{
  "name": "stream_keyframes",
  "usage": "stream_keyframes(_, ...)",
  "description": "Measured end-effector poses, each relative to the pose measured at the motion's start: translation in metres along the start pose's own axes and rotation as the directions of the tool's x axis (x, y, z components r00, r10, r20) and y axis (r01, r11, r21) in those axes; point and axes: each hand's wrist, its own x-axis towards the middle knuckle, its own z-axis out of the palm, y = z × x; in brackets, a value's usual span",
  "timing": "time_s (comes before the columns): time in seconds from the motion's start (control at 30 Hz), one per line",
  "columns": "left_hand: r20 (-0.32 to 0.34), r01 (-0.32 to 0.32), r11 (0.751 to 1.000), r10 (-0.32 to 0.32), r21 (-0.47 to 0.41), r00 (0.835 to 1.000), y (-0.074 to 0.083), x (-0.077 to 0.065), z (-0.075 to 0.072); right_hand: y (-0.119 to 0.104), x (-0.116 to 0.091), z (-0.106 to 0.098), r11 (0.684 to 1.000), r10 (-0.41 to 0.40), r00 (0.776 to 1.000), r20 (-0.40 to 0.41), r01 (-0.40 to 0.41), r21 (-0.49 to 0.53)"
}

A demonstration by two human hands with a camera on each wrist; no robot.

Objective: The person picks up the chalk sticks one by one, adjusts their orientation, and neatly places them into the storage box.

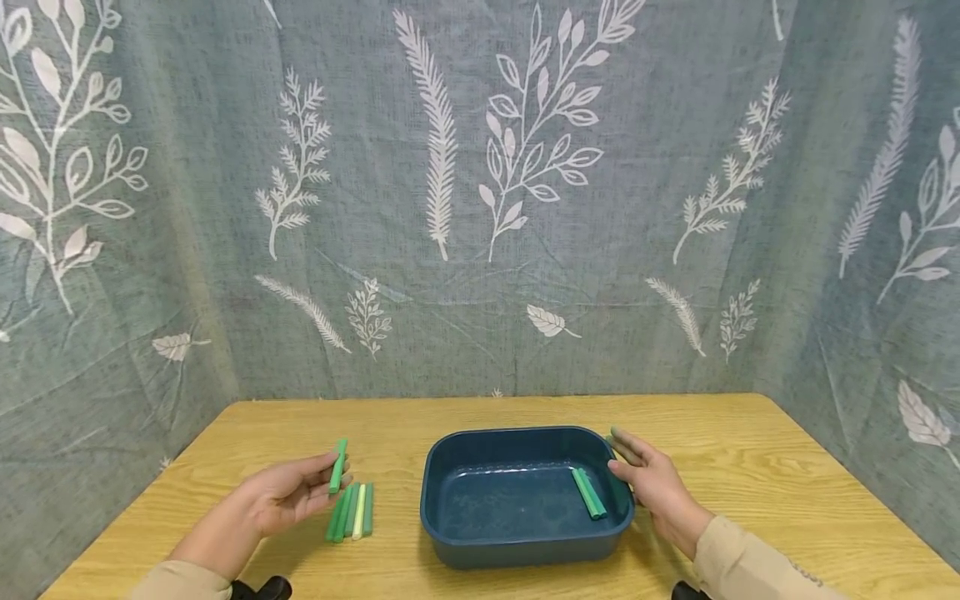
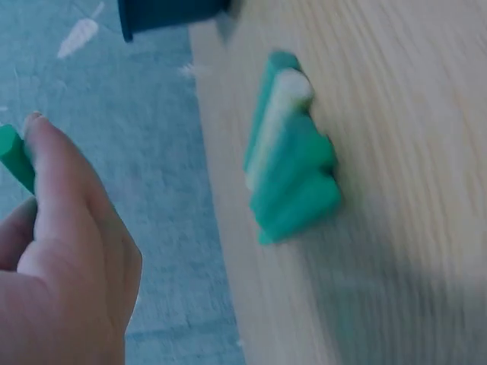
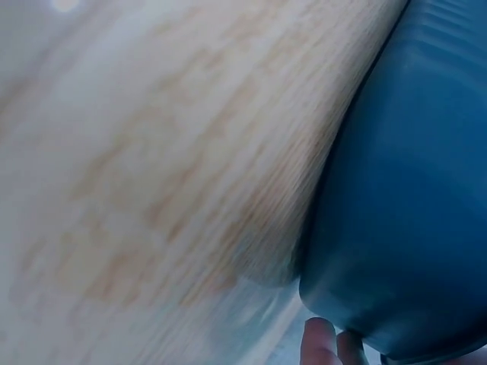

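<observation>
My left hand (image 1: 288, 498) pinches a short green stick (image 1: 338, 467) between thumb and fingers, raised above the table. Just beneath it lies a side-by-side row of several similar sticks (image 1: 349, 512), mostly green with one pale yellow stick (image 1: 360, 512); they blur in the left wrist view. At the right end of a dark blue rectangular tub (image 1: 517, 553), my right hand (image 1: 660, 487) grips the rim, thumb at the top edge. Its fingertips (image 3: 318, 344) show against the tub's outer side in the right wrist view. Two green sticks (image 1: 588, 493) rest inside the tub, toward its right end.
A light wood-grain table (image 1: 712, 442) carries everything. Grey-green cloth (image 1: 465, 333) with white leaf prints hangs along the back and both sides. The tub stands between the row of sticks and my right hand.
</observation>
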Motion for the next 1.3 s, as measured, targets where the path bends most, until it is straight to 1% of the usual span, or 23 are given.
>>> stream_keyframes(0.1, 0.019, -0.015, 0.999, 0.016, -0.036, 1.0, -0.001, 0.003, 0.01, 0.0, 0.0, 0.0, 1.0, -0.001, 1.0, 0.005, 0.001, 0.003)
stream_keyframes(0.23, 0.03, -0.058, 0.998, 0.059, -0.024, 0.998, -0.002, 0.008, 0.019, 0.0, 0.0, -0.001, 1.0, 0.0, 1.0, 0.008, 0.0, 0.002)
stream_keyframes(0.33, 0.057, -0.094, 0.995, 0.093, 0.023, 0.994, -0.004, 0.013, 0.021, 0.0, 0.0, -0.001, 1.0, -0.002, 1.0, 0.005, 0.002, 0.002)
stream_keyframes(0.37, 0.097, -0.1, 0.995, 0.098, 0.011, 0.99, -0.005, 0.017, 0.019, 0.0, 0.0, -0.002, 1.0, -0.005, 1.0, 0.006, 0.005, 0.0)
stream_keyframes(0.47, 0.135, -0.111, 0.994, 0.111, -0.004, 0.985, -0.008, 0.022, 0.022, 0.0, -0.001, -0.003, 1.0, -0.015, 1.0, 0.008, 0.015, -0.004)
stream_keyframes(0.5, 0.134, -0.115, 0.993, 0.116, -0.018, 0.984, -0.01, 0.024, 0.024, 0.0, -0.001, -0.003, 1.0, -0.018, 1.0, 0.007, 0.018, -0.005)
stream_keyframes(0.57, 0.124, -0.12, 0.992, 0.124, -0.037, 0.984, -0.011, 0.025, 0.031, 0.0, -0.002, -0.004, 1.0, -0.016, 1.0, 0.008, 0.016, -0.008)
stream_keyframes(0.6, 0.087, -0.123, 0.992, 0.125, -0.03, 0.988, -0.012, 0.025, 0.037, 0.0, -0.002, -0.004, 1.0, -0.014, 1.0, 0.008, 0.014, -0.008)
stream_keyframes(0.7, 0.051, -0.125, 0.991, 0.127, -0.039, 0.991, -0.011, 0.024, 0.049, 0.0, -0.002, -0.004, 1.0, -0.011, 1.0, 0.015, 0.011, -0.005)
stream_keyframes(0.77, 0.038, -0.12, 0.991, 0.122, -0.051, 0.992, -0.009, 0.024, 0.055, 0.0, -0.001, -0.003, 1.0, -0.011, 1.0, 0.016, 0.011, 0.001)
stream_keyframes(0.87, 0.02, -0.117, 0.992, 0.118, -0.045, 0.993, -0.005, 0.025, 0.063, 0.0, 0.0, -0.002, 1.0, -0.013, 1.0, 0.017, 0.013, 0.004)
stream_keyframes(0.97, -0.014, -0.13, 0.991, 0.131, 0.026, 0.991, 0.0, 0.027, 0.073, -0.001, 0.001, -0.002, 1.0, -0.015, 1.0, 0.012, 0.015, 0.003)
stream_keyframes(1.1, -0.061, -0.153, 0.98, 0.162, 0.13, 0.985, 0.004, 0.032, 0.085, -0.003, 0.002, -0.002, 1.0, -0.02, 1.0, 0.006, 0.02, 0.003)
stream_keyframes(1.17, -0.072, -0.156, 0.977, 0.168, 0.148, 0.983, 0.004, 0.035, 0.091, -0.002, 0.002, -0.002, 1.0, -0.017, 1.0, 0.004, 0.017, -0.001)
stream_keyframes(1.3, -0.087, -0.157, 0.979, 0.169, 0.132, 0.982, 0.002, 0.038, 0.101, -0.001, 0.0, 0.0, 1.0, -0.011, 1.0, 0.002, 0.011, 0.0)
